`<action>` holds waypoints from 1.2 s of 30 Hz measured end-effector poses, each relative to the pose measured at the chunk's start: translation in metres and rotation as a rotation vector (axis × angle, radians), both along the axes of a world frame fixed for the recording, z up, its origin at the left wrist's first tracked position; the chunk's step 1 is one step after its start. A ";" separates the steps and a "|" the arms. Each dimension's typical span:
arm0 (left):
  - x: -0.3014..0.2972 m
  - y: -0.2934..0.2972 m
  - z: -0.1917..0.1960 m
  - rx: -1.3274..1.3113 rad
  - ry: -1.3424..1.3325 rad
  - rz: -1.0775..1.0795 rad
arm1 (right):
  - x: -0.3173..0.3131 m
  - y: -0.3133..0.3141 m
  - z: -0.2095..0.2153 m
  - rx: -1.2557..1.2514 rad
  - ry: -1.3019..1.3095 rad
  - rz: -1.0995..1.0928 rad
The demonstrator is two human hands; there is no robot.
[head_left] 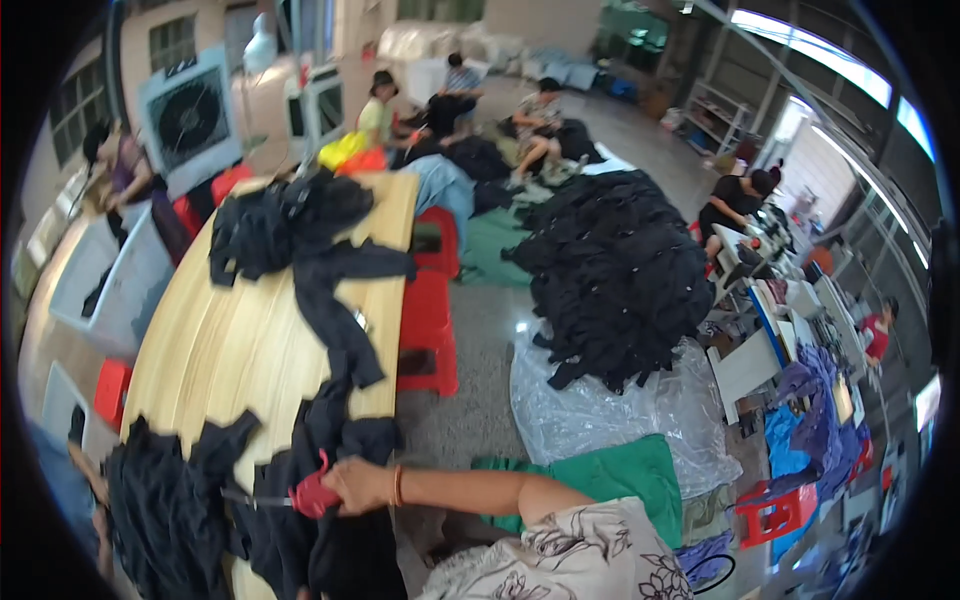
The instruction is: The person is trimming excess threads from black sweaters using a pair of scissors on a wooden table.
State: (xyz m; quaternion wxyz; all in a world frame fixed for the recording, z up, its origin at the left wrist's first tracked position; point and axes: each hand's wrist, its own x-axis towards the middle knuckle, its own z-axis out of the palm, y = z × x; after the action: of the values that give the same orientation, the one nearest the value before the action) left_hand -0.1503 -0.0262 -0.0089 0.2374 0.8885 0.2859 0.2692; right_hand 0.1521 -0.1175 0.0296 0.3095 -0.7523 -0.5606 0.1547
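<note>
Gripping red scissors point(312, 494) in closed right hand point(352, 484), blades lying left over black cloth point(300, 540); resting on wooden table point(225, 350), black heap point(615, 270) piling on floor beyond.

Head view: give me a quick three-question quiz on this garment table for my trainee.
1. True or false: the right hand grips red-handled scissors over dark cloth.
2. What does the big dark garment pile on the floor lie on? A) clear plastic sheet B) cardboard C) a blue tarp
3. Fill in: the stools beside the wooden table are ____.
Key: 1 true; 2 A; 3 red.
</note>
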 end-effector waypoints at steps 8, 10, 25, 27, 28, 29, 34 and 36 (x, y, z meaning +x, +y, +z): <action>0.105 -0.049 0.015 0.171 -0.144 -0.131 | 0.038 0.001 0.027 -0.114 0.204 0.042; 0.100 -0.043 -0.010 0.163 -0.075 -0.044 | 0.032 0.012 0.033 -0.156 0.288 0.100; 0.039 0.014 0.052 -1.698 -0.503 0.061 | -0.039 -0.011 -0.008 0.007 0.174 0.206; 0.042 0.009 0.035 -1.738 -0.529 0.083 | -0.064 -0.013 -0.011 0.097 0.190 0.258; 0.038 0.008 0.028 -1.665 -0.476 0.103 | -0.074 -0.012 -0.017 0.115 0.252 0.269; 0.041 0.007 0.025 -1.597 -0.423 0.114 | -0.079 -0.012 -0.027 0.163 0.314 0.234; 0.050 -0.026 0.068 -0.819 -0.082 -0.004 | -0.061 -0.015 -0.006 0.034 0.421 0.231; 0.050 -0.038 0.068 -0.654 -0.141 -0.107 | -0.059 -0.012 0.004 -0.053 0.380 0.309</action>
State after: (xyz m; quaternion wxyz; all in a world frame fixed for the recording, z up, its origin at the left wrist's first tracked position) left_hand -0.0999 -0.0642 0.0588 0.5427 0.7583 0.2931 0.2113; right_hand 0.0927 -0.1297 0.0335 0.3624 -0.6226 -0.5966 0.3536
